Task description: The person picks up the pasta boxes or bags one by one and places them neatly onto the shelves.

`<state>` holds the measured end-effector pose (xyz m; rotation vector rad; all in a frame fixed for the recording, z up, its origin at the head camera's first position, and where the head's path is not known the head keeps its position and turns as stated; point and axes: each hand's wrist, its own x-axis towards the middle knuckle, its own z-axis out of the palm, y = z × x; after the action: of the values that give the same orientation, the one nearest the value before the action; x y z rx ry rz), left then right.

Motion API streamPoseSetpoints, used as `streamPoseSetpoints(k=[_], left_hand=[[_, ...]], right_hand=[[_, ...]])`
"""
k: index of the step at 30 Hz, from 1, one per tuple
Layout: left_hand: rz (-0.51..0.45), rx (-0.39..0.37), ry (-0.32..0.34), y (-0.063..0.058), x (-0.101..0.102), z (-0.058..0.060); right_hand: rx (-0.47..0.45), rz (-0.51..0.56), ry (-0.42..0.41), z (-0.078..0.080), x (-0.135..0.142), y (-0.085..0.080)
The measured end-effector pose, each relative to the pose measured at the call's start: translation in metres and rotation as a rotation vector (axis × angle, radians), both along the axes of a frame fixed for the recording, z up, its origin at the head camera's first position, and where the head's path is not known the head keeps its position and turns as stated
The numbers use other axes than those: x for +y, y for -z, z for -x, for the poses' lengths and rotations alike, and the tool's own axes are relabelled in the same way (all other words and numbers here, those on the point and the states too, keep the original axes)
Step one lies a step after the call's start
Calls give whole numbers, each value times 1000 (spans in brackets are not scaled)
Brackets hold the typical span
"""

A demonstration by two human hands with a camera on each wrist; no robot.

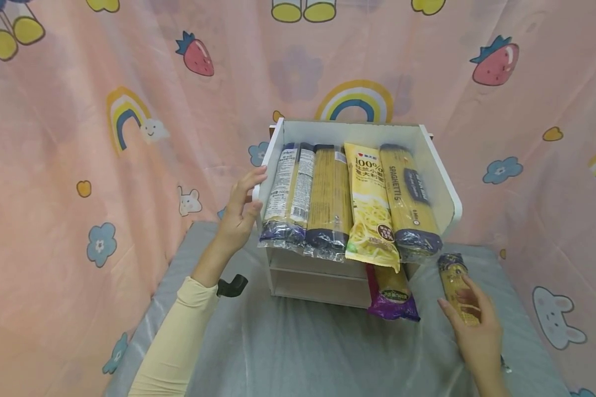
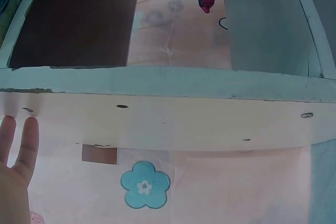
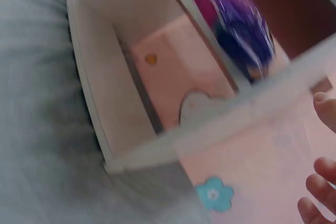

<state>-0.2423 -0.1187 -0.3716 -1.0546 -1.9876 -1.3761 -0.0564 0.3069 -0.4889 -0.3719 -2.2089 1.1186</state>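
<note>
My left hand point(image 1: 238, 215) rests its fingers on the left side panel of a white shelf unit point(image 1: 310, 289). In the left wrist view two straight fingertips point(image 2: 30, 135) touch that panel. My right hand point(image 1: 479, 331) is over a slim pack of pasta point(image 1: 452, 278) lying on the cloth to the right, thumb and fingers apart; the right wrist view shows the fingers point(image 3: 317, 184) relaxed. On the top tier lie several packs side by side, among them a yellow noodle pack point(image 1: 370, 204) and a spaghetti pack point(image 1: 407, 187). A purple-ended pasta pack point(image 1: 393, 309) juts from a lower compartment.
A grey cloth point(image 1: 303, 353) covers the table beneath the unit. Behind and at both sides hangs a pink curtain point(image 1: 238, 94) with printed rainbows and strawberries. A black strap piece point(image 1: 232, 286) sticks out at my left wrist.
</note>
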Motion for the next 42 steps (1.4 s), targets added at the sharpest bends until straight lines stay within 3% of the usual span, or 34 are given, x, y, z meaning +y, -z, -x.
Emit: streamPoseSetpoints(k=[6,12,17,24,34,42], left_hand=[[-2,-2,11,0,1,1],[4,2,-2,-1,0,0],[2,3,3,-2,1,-1],[-11,0,7,-1,1,0],[-5,19,0,0,1,0],[-4,27,3,-2,1,0]], right_hand=[[-169,-12,73,6,37,8],[-369,-38,146,15,75,38],[-456,-57,153,16,95,66],[-697,-68,116,16,114,95],[-759,-154,76,15,114,110],[-815,-171,84,18,114,110]])
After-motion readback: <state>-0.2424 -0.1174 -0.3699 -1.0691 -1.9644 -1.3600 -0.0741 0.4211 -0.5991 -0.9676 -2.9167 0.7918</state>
